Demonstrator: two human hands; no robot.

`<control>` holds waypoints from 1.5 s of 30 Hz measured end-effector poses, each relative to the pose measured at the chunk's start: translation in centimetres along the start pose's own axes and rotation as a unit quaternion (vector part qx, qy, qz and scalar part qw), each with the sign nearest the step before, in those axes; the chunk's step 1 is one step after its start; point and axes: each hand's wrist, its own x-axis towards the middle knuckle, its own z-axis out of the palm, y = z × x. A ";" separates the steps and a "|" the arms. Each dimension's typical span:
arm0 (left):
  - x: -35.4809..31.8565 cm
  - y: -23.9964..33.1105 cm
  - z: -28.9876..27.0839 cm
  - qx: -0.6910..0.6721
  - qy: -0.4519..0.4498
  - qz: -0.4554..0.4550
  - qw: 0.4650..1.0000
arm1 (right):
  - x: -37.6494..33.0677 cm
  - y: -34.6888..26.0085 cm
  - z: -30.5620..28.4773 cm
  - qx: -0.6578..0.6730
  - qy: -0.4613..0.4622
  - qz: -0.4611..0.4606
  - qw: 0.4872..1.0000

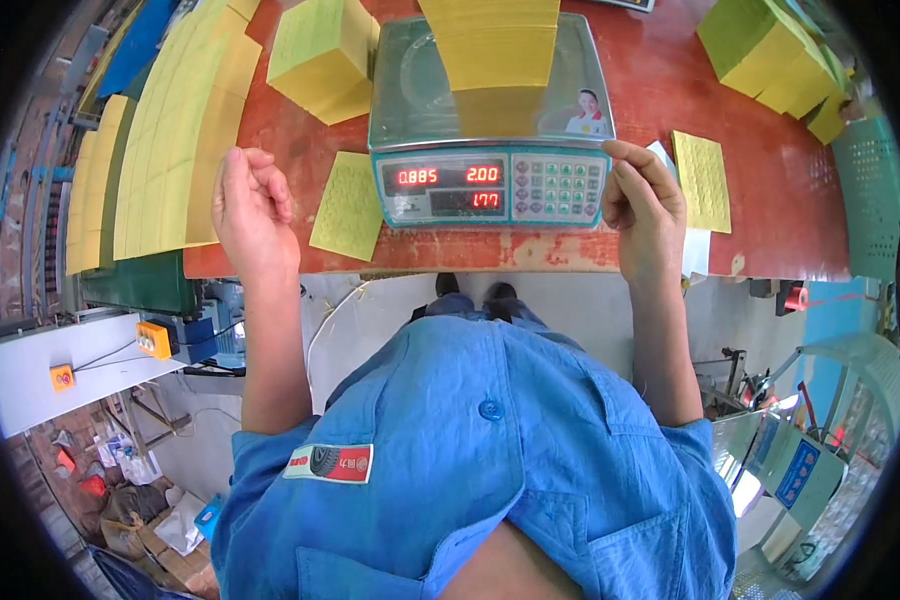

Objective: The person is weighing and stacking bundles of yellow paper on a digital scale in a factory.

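Yellow sheets [497, 60] are stacked on the pan of the scale [490, 140], which sits at the near edge of the red table [770, 200]; the long axis of the stack runs from 6 to 12 o'clock, away from the person. From the right hand [645, 205] the stack lies toward 11 o'clock; from the left hand [253, 210] it lies toward 2 o'clock. The right hand is judged the nearer, since its fingers [630, 152] are curled against the right corner of the scale's front panel, holding nothing. The left hand is raised over the table edge, well apart from the scale, its fingers loosely curled and empty. A single yellow sheet [348, 205] lies flat between the left hand and the scale, and another sheet [702, 180] lies just beyond the right hand at 2 o'clock. Further yellow stacks [320, 55] are set at 10 o'clock from the scale.
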 end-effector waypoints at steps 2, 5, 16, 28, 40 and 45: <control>-0.4 0.1 0.3 0.000 -0.007 0.004 1.000 | 0.0 -0.2 -0.1 -0.004 -0.003 0.001 1.000; -0.9 0.1 0.6 0.004 -0.006 0.001 1.000 | -0.2 -0.4 -0.3 -0.002 0.002 0.003 1.000; -1.2 -0.3 2.4 0.010 -0.007 0.001 1.000 | -0.4 -0.1 -1.5 0.000 0.003 0.007 1.000; 5.9 1.5 -0.2 0.033 -0.032 0.062 0.997 | -2.8 8.5 9.7 -0.147 -0.276 0.072 0.947; 35.3 -3.5 7.3 0.405 -0.340 0.182 0.829 | -0.4 21.7 13.5 -0.192 -0.412 -0.086 0.886; 46.6 -13.9 13.6 0.477 -0.415 0.311 0.709 | 5.0 24.5 15.2 -0.195 -0.368 -0.079 0.906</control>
